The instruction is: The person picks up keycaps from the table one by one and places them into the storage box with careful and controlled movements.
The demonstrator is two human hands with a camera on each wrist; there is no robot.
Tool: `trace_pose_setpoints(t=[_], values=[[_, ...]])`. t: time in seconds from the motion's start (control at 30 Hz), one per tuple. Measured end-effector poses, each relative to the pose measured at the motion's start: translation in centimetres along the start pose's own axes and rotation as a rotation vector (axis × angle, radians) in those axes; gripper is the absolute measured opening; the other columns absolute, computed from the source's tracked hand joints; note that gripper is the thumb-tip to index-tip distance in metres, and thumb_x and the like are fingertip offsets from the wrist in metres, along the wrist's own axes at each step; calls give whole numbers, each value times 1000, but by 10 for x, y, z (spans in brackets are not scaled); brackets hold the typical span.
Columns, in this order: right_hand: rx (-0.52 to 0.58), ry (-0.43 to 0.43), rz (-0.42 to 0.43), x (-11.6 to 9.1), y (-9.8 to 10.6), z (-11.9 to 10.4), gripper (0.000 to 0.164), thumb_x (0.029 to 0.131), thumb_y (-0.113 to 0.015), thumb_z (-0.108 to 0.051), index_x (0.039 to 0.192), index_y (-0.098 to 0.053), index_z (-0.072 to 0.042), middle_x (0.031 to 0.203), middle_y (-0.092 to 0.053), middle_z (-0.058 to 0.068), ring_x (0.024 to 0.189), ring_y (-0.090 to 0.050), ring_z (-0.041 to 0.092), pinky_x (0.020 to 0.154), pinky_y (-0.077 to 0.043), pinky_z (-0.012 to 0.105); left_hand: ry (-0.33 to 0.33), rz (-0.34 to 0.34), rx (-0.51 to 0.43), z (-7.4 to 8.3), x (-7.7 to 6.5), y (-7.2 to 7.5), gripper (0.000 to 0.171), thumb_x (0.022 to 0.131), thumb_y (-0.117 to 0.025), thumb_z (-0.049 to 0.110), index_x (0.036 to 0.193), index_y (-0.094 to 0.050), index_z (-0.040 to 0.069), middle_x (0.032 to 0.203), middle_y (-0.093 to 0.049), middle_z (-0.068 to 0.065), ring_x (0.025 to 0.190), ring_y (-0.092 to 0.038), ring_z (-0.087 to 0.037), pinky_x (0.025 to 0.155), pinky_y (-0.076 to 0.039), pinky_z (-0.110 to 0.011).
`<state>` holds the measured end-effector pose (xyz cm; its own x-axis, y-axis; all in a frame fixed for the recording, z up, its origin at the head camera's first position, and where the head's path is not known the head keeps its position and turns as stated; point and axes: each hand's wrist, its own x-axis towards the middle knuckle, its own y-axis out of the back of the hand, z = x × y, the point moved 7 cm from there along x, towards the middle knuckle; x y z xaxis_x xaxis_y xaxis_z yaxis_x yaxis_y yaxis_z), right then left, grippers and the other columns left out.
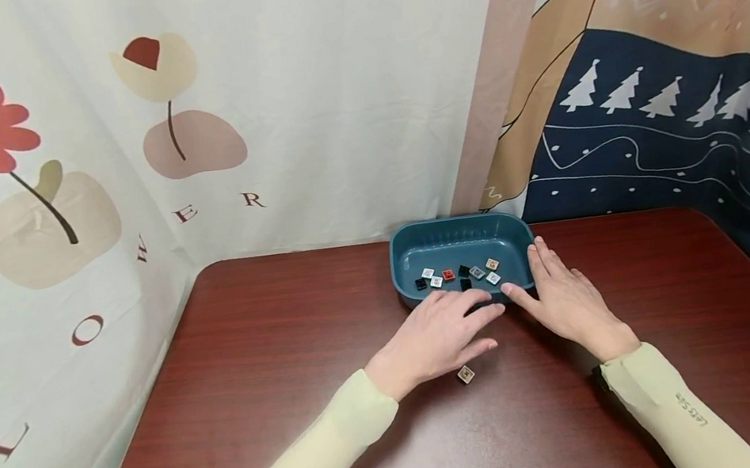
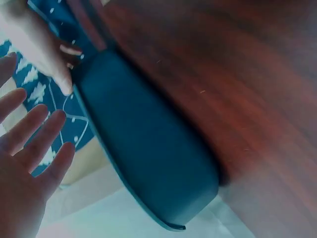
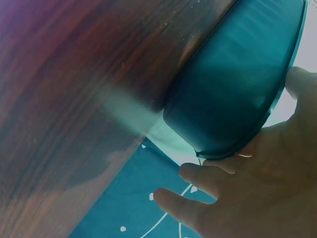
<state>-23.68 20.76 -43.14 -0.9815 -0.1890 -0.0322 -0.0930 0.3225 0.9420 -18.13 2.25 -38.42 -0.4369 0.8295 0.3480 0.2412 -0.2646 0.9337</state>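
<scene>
A dark teal plastic basin stands near the table's far edge. Several small square pieces in white, black, red, grey and tan lie on its floor, among them a red piece. My left hand hovers by the basin's front wall, fingers spread and holding nothing. My right hand rests against the basin's right front corner, with the thumb at the front rim and straight fingers along the right end. A single tan square piece with a dark mark lies on the table just below my left hand.
The reddish-brown wooden table has rounded far corners. Directly behind it hangs a pale curtain with flower prints, and at the right a navy cloth with white trees.
</scene>
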Motion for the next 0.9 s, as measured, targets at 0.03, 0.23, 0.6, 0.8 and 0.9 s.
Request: trace_pose_setpoints(t=[0.03,0.23,0.6,0.8,0.9], values=[[1,-1,-1,0,0,0,103,102,-38,-71,162,-11,9,169,-6,28,153,-17,51,114,-21,73,-6,-21,5,2,-2,-2,47,101,-66,46,140,-64,20,136,-62,0,115,-65,-18,98,-50,-36],[3,-13,-10,1,-1,1,104,101,-37,-72,162,-10,8,170,-5,27,153,-16,50,115,-20,73,-58,-119,65,11,-16,-16,51,100,-65,50,143,-61,24,141,-60,2,122,-62,-17,102,-47,-36],[-3,-19,-14,1,-2,2,105,101,-37,-73,162,-10,8,169,-6,28,153,-17,50,115,-20,72,-143,-272,65,23,-30,-32,62,98,-64,58,151,-54,27,165,-38,1,145,-44,-23,113,-39,-48],[10,-18,-16,1,-2,2,105,101,-36,-73,162,-11,7,170,-5,27,153,-16,50,115,-19,72,-189,-309,122,28,-37,-38,55,99,-67,49,149,-56,29,161,-44,3,135,-54,-17,110,-43,-46],[14,-19,-18,1,-2,2,105,101,-36,-73,162,-10,7,170,-4,27,153,-16,50,115,-19,73,-210,-299,165,30,-39,-39,52,99,-68,46,148,-58,31,158,-48,5,128,-59,-14,107,-45,-44]])
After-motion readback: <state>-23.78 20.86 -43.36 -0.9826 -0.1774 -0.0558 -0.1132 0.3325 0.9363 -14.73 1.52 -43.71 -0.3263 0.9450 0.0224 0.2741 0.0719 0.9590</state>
